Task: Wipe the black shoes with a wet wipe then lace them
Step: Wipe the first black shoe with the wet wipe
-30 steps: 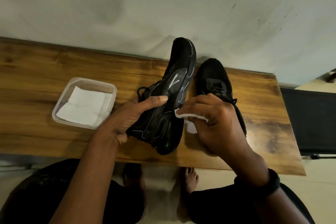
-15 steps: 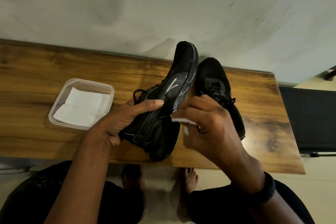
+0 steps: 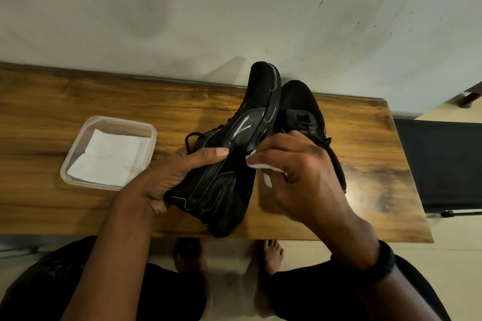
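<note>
My left hand [image 3: 177, 172] grips a black shoe [image 3: 234, 154] tilted on its side above the wooden table [image 3: 78, 203], sole edge toward me and toe pointing at the wall. My right hand [image 3: 297, 174] is closed on a white wet wipe [image 3: 258, 165] and presses it against the shoe's right sole edge. A second black shoe [image 3: 300, 109] stands upright on the table just behind my right hand, its laces partly hidden by my fingers.
A clear plastic container [image 3: 78, 180] holding a folded white wipe [image 3: 109, 156] sits on the table's left. A pale wall runs along the table's far edge. A dark panel [image 3: 440, 164] stands past the right edge. My knees and bare feet are below the near edge.
The held shoe has tipped slightly and shifted toward the second shoe. My right hand with the wipe has slid a little up along the sole edge.
</note>
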